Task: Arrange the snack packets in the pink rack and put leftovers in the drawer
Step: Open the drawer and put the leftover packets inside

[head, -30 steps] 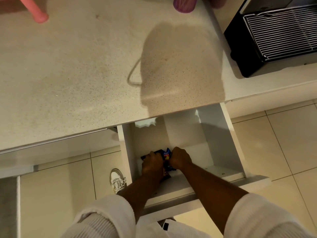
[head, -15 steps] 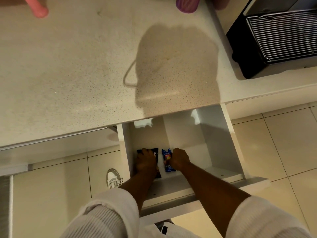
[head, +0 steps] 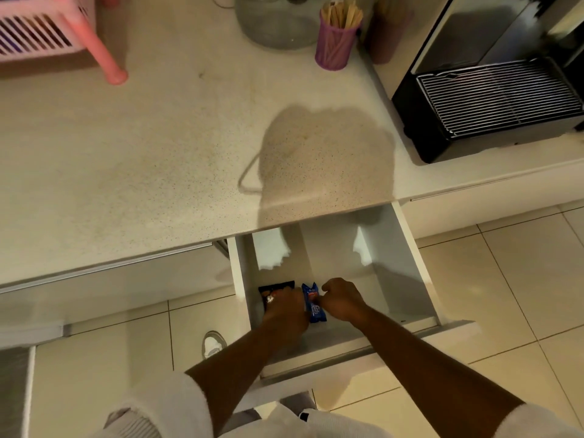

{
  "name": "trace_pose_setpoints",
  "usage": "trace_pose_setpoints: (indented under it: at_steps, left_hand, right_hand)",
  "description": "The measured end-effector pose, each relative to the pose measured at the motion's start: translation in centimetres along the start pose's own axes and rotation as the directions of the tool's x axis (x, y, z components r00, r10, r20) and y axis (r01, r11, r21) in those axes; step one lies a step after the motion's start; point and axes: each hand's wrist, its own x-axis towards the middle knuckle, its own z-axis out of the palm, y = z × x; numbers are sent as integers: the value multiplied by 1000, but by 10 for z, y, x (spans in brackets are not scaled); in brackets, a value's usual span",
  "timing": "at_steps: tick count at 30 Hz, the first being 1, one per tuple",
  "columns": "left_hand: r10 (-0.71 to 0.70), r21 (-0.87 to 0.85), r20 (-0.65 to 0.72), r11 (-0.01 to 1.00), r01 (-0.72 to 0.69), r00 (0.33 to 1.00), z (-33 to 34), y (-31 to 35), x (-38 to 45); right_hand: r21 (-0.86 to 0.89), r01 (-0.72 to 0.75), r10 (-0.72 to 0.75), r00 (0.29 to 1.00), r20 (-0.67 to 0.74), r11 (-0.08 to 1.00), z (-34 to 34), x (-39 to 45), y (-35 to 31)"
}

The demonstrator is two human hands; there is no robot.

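Note:
The white drawer (head: 407, 263) under the counter stands pulled out. Two snack packets lie side by side at its front left. My left hand (head: 284, 309) covers most of the black packet (head: 275, 286) and its fingers curl over it. The blue packet (head: 313, 308) lies just to the right, and my right hand (head: 343, 300) pinches its right edge with curled fingers. A corner of the pink rack (head: 41, 33) shows at the counter's far left, with one leg reaching down onto the top.
A purple cup of wooden sticks (head: 336, 42) and a clear jar (head: 278, 23) stand at the back of the speckled counter (head: 142, 153). A black machine with a metal grille (head: 496, 99) sits at the right. A white shoe (head: 213, 343) is on the tiled floor.
The two packets, bunched together between my hands a second ago, now lie apart side by side. My view has tilted up, bringing the rack and cup into sight.

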Motion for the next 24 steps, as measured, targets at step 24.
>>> trace_pose_setpoints:
  at_steps: [24]
  left_hand:
    - [360, 28, -420, 923, -384, 833, 2, -58, -179]
  right_hand:
    - [-204, 482, -470, 534, -703, 852, 45, -209, 76]
